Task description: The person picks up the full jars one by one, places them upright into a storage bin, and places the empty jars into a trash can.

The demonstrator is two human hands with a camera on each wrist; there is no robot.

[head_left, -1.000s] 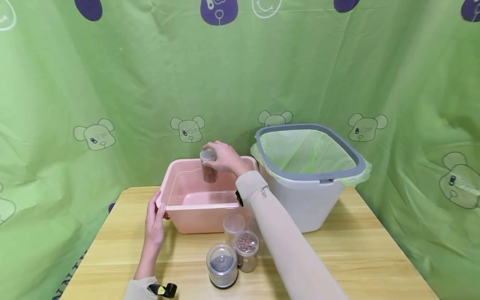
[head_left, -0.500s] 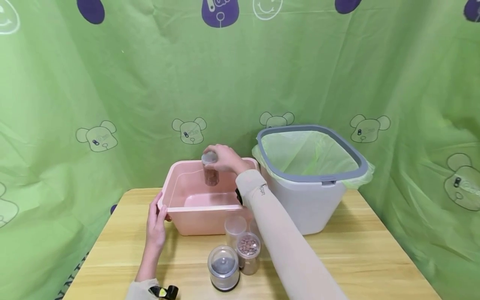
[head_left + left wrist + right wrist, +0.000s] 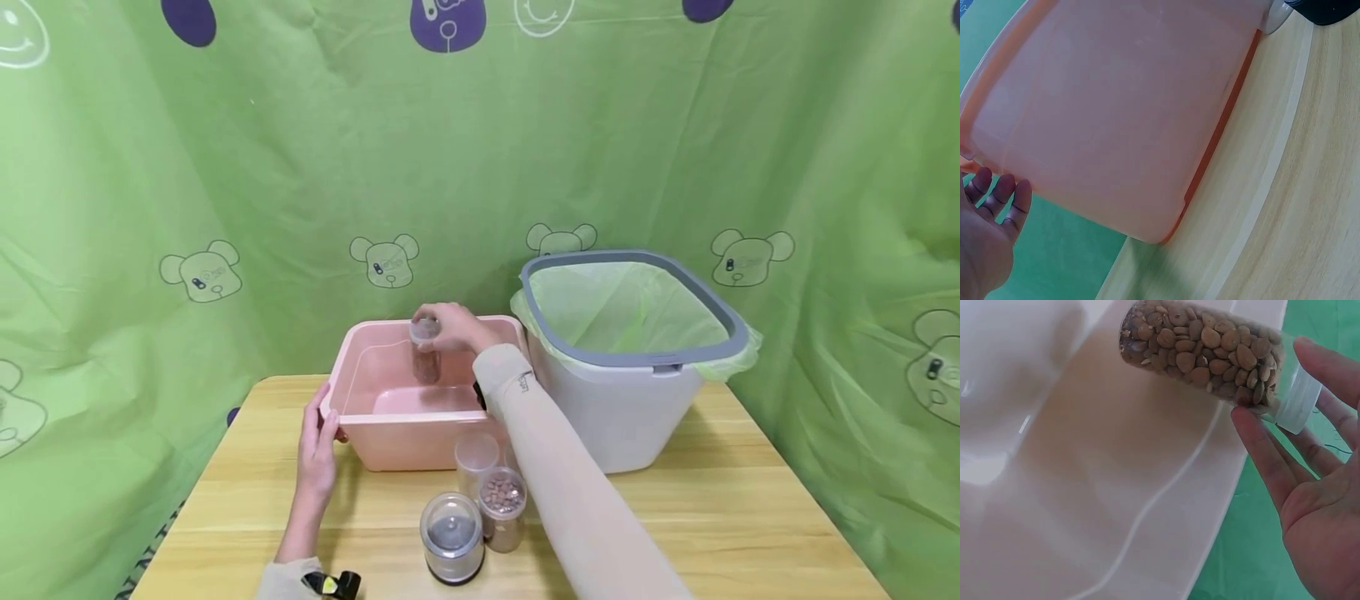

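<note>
A pink plastic basin [image 3: 412, 443] stands at the back of the table. My left hand [image 3: 318, 458] grips its left rim, thumb at the front corner; in the left wrist view the fingers [image 3: 1019, 206] curl up at the basin's edge. My right hand [image 3: 456, 327] holds a clear jar [image 3: 426, 367] by its lidded top, inside the basin and below its back rim. In the right wrist view brown, almond-like nuts [image 3: 1210, 350] nearly fill the jar, and thumb and fingers pinch it near the whitish lid [image 3: 1297, 403]. The jar is roughly upright in the head view.
In front of the basin stand a clear jar [image 3: 477, 454], a jar of brown pieces [image 3: 504, 504] and a wider jar with a dark base [image 3: 453, 537]. A white bin [image 3: 600, 408] with a grey rim and green liner is right of the basin. Green cloth [image 3: 300, 167] hangs behind.
My right hand has lowered the jar of nuts a little deeper into the basin. My left hand keeps its hold on the rim. The head view has shifted slightly.
</note>
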